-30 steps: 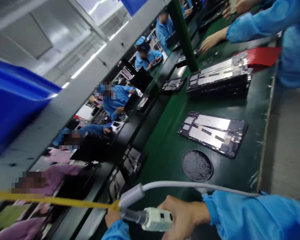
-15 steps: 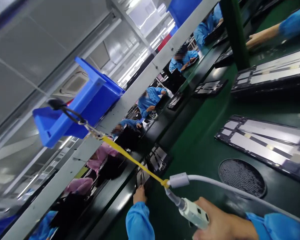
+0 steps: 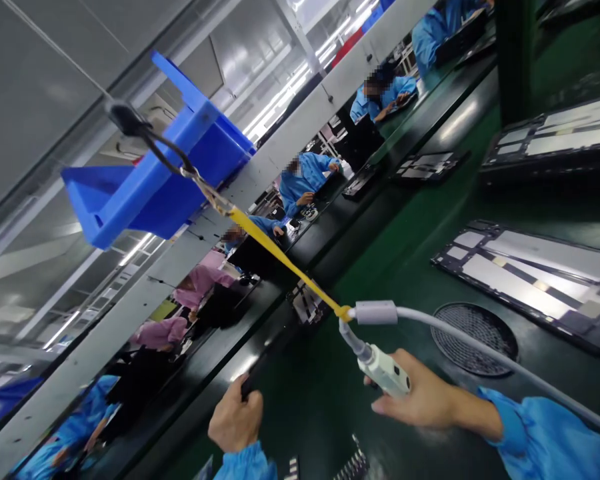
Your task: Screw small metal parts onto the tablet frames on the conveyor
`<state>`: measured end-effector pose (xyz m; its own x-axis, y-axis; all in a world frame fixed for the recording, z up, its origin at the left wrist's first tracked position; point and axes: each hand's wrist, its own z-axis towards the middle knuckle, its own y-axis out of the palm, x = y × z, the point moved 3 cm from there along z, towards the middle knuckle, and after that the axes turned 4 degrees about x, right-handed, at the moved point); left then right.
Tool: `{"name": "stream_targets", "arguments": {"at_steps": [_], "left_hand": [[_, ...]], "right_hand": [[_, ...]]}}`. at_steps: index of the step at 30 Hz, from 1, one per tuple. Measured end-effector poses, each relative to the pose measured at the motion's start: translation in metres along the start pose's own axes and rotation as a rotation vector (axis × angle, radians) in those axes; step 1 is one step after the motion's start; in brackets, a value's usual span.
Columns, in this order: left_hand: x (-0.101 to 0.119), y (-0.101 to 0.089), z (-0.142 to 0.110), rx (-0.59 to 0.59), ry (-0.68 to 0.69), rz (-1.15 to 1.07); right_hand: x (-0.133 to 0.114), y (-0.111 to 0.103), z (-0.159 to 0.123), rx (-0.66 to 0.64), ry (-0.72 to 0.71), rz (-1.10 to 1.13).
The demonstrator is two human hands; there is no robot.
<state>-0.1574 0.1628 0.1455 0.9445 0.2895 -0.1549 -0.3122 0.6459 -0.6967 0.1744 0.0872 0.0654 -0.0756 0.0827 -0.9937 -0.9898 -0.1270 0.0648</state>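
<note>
My right hand point(image 3: 420, 399) is wrapped round a white electric screwdriver point(image 3: 386, 371) low in the middle of the view. A grey cable point(image 3: 460, 333) runs from the tool's top back over my blue sleeve. A yellow strap point(image 3: 280, 257) ties the tool to a black hook point(image 3: 133, 127) overhead. My left hand point(image 3: 236, 419) is closed on the edge of a dark flat panel point(image 3: 260, 370) on the green table point(image 3: 405, 227), near the black belt.
An open tablet back point(image 3: 530, 273) lies at the right, beside a round mesh disc point(image 3: 475, 333) in the table. More tablets sit further along. A blue bin point(image 3: 155, 180) rests on the grey rail above. Co-workers in blue and pink coats sit across the belt.
The view has tilted up and swung left, bringing the blue bin and strap hook into sight. My left hand has reached out to the dark panel. The screwdriver stays in my right hand.
</note>
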Motion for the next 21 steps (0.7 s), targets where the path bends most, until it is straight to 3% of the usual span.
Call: {"name": "stream_targets", "arguments": {"at_steps": [3,8,11,16,21], "left_hand": [[0.018,-0.044,-0.037,0.255,0.177,-0.243],[0.079,-0.085,-0.094,0.301,0.507,-0.586],[0.107,-0.095,-0.136,0.189,0.659,-0.692],[0.13,-0.101,-0.206,-0.098,0.792,-0.733],[0.168,-0.104,-0.228,-0.271,0.938,-0.768]], "right_hand": [[-0.011,-0.013,0.004,0.014,-0.085,0.019],[-0.029,-0.049,0.011,0.139,-0.203,0.037],[-0.034,-0.079,0.014,0.229,-0.181,0.058],[-0.025,-0.126,0.012,0.362,-0.178,0.058],[-0.013,-0.133,0.007,0.405,-0.189,0.077]]}}
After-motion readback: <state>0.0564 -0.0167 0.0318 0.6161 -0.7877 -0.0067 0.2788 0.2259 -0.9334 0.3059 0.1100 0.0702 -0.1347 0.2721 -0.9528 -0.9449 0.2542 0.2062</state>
